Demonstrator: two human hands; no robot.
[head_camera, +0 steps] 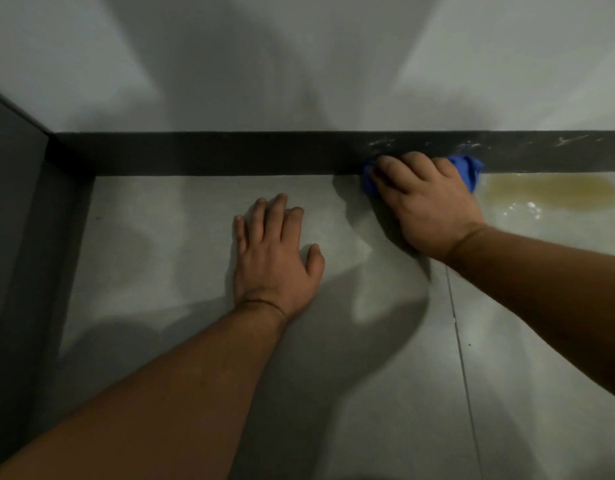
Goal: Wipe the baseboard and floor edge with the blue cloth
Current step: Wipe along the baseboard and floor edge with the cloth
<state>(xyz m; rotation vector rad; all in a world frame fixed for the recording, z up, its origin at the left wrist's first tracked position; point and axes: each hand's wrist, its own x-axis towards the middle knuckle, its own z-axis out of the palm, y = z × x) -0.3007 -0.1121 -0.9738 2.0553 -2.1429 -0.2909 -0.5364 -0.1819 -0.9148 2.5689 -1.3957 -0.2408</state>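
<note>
Right hand (427,202) clamps crumpled blue cloth (467,171) against dark baseboard strip (229,152); left hand (274,258) flat, fingers spread, empty, on grey tiled floor (160,254); yellowish puddle (548,190) just right.

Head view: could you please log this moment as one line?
right hand: pressing crumpled blue cloth on dark baseboard | left hand: flat on floor

Most of the blue cloth (467,171) lies hidden under the right hand (427,206), both forearms run off the near edge, and the baseboard (212,153) is cut off at right.
</note>
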